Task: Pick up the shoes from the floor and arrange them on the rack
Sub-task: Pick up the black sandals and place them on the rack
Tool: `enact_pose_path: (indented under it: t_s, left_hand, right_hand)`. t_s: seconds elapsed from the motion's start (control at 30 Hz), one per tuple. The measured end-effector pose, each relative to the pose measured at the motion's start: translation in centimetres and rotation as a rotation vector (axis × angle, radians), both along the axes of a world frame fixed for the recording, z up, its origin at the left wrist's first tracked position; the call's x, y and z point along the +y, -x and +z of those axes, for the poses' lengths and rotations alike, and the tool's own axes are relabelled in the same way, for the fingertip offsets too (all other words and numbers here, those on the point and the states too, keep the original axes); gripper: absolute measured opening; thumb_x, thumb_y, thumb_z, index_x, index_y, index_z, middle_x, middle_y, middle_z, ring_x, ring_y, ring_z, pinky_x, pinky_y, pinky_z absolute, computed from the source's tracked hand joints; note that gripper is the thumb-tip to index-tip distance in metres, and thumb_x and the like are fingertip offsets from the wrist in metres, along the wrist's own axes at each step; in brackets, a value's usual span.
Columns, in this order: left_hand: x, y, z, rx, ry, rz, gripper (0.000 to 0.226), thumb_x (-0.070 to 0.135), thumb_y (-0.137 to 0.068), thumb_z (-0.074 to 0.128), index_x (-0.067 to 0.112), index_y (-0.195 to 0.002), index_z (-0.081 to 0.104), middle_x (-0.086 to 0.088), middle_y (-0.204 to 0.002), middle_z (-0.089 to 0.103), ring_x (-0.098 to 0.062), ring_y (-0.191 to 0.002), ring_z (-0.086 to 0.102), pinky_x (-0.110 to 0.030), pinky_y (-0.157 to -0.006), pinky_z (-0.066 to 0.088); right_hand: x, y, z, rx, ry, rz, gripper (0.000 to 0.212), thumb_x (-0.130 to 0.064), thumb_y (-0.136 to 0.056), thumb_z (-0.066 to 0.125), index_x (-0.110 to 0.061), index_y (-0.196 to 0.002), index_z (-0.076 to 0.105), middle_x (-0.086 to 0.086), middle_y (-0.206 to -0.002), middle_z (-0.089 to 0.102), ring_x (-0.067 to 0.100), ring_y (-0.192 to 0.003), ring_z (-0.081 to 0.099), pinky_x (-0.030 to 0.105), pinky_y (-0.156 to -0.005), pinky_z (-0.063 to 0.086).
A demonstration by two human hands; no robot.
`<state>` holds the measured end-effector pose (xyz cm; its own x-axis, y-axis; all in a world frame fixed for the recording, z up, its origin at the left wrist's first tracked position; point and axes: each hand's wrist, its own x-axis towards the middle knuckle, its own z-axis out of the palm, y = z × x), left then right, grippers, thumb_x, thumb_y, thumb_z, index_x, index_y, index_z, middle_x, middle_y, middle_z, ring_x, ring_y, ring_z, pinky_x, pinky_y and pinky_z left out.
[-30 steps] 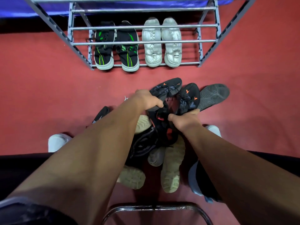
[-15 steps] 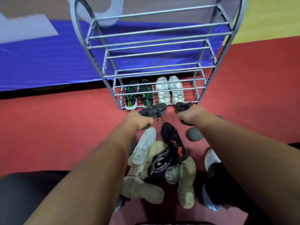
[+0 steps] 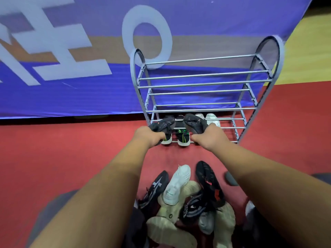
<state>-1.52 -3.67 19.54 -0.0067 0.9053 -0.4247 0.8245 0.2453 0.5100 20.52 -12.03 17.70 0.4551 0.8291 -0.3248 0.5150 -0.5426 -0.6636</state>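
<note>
Head view, single frame. Metal rack (image 3: 206,84) stands on the red floor (image 3: 71,158) at 1 o'clock, with a blue banner (image 3: 71,97) behind it.

Rack contents: the bottom shelf holds a black pair with green stripes (image 3: 182,137) toward 9 o'clock and a white pair (image 3: 212,119) toward 3 o'clock. No shoes show on the upper shelves.

Hands: the left hand (image 3: 148,136) is clamped on one black shoe (image 3: 163,125); the right hand (image 3: 209,136) is clamped on a second black shoe (image 3: 194,122). The hands are apart, both at the front of the lower shelves, with the shoes held in front of the bars. Cannot tell whether either shoe touches a bar.

Floor pile at 6 o'clock, between the forearms: a white shoe (image 3: 176,185), a black shoe with red marks (image 3: 208,181), a black shoe with a white mark (image 3: 155,187) and beige shoes (image 3: 172,228), overlapping.

Hidden or unclear: the held shoes cover most of the green-striped pair and part of the white pair. A grey object (image 3: 231,179) at 4 o'clock is half behind the right forearm; cannot identify it. The near edge of the pile is cut off by the frame.
</note>
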Motion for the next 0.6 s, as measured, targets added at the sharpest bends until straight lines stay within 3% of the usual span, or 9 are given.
enact_pose_path:
  t_s: [0.07,0.13,0.2,0.3,0.43,0.6]
  left_hand:
    - [1.0,-0.2,-2.4,-0.017,-0.035,0.054,0.028,0.039,-0.067,0.074,0.012,-0.067,0.066,-0.006,-0.078,0.066,-0.022,-0.061,0.059,-0.022,-0.048,0.036]
    - [2.0,-0.6,-5.0,-0.041,-0.115,0.105,0.046,0.045,-0.059,0.075,0.01,-0.088,0.07,-0.012,-0.102,0.065,-0.024,-0.075,0.062,-0.025,-0.056,0.047]
    - [2.9,-1.2,-7.2,-0.053,-0.179,0.126,0.061,0.044,-0.063,0.076,0.006,-0.109,0.063,-0.014,-0.114,0.056,-0.024,-0.089,0.054,-0.031,-0.078,0.053]
    - [5.0,-2.0,-9.9,-0.027,-0.271,0.144,0.064,0.044,-0.071,0.075,0.003,-0.115,0.055,-0.013,-0.118,0.05,-0.032,-0.108,0.05,-0.042,-0.101,0.046]
    - [8.7,-2.7,-13.0,0.137,-0.339,0.147,0.072,0.056,-0.073,0.074,0.005,-0.12,0.055,-0.011,-0.123,0.054,-0.035,-0.12,0.048,-0.046,-0.101,0.04]
    - [11.9,-4.9,-16.4,0.277,-0.387,0.169,0.072,0.06,-0.078,0.073,0.007,-0.123,0.054,-0.009,-0.128,0.054,-0.032,-0.121,0.048,-0.044,-0.101,0.039]
  right_hand:
    - [1.3,0.2,-1.7,0.047,-0.012,-0.039,0.054,-0.039,-0.065,0.078,-0.002,-0.101,0.062,0.008,-0.079,0.066,0.02,-0.065,0.063,0.026,-0.046,0.037]
    - [2.7,0.4,-3.1,0.074,-0.03,-0.068,0.056,-0.034,-0.068,0.082,-0.005,-0.105,0.051,0.006,-0.086,0.063,0.023,-0.075,0.064,0.027,-0.05,0.038]
    - [4.2,0.6,-4.6,0.071,-0.046,-0.088,0.053,-0.03,-0.071,0.084,-0.011,-0.102,0.045,0.007,-0.093,0.062,0.024,-0.08,0.064,0.029,-0.059,0.045]
    - [7.2,0.7,-7.2,0.012,-0.034,-0.064,0.071,-0.04,-0.061,0.08,-0.011,-0.116,0.045,0.012,-0.112,0.061,0.033,-0.099,0.064,0.043,-0.083,0.057]
    - [11.5,0.9,-10.0,-0.025,-0.067,-0.053,0.071,-0.04,-0.065,0.082,-0.009,-0.119,0.047,0.012,-0.119,0.059,0.037,-0.11,0.059,0.048,-0.094,0.053]
    - [16.5,0.8,-13.8,-0.09,-0.092,-0.074,0.062,-0.047,-0.072,0.077,-0.01,-0.113,0.051,0.008,-0.111,0.062,0.034,-0.111,0.051,0.046,-0.093,0.05]
